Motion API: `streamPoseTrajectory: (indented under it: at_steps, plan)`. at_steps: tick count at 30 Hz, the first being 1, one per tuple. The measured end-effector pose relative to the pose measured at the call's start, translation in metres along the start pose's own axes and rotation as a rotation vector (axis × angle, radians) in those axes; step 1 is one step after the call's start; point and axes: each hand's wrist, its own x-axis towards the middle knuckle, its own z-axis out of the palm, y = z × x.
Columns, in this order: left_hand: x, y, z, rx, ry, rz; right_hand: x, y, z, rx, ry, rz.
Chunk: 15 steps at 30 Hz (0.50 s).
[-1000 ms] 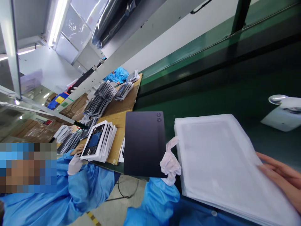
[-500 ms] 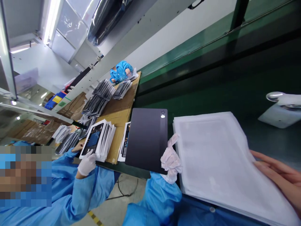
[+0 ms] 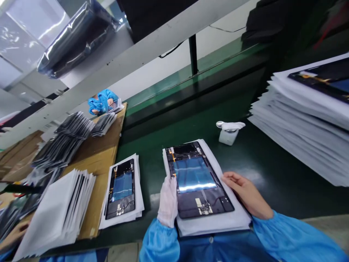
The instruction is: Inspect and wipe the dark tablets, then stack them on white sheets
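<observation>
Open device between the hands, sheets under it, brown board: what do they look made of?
Open device: metal or plastic, dark sheen; its blue area looks like glossy film, given the bright reflection. Sheets: probably paper or thin foam, white, matte, layered edges. Brown board: likely cardboard, judging by its dull tan surface.

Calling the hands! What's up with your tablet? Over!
Gloved left hand at left edge of open tablet; bare right hand near right edge. Tablet circuitry-up on white sheets. White-and-silver item beyond, apart.
</observation>
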Motion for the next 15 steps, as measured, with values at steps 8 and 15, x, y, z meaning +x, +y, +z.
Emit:
streamPoseTrajectory:
  at_steps: [8,15]
  plan:
    - [0.024,0.008,-0.051,-0.098,-0.122,-0.392,-0.001,-0.003,0.000,0.043,-0.076,0.034]
    - [0.014,0.028,-0.051,-0.157,-0.052,-0.313,0.000,0.001,0.000,-0.011,-0.058,0.015]
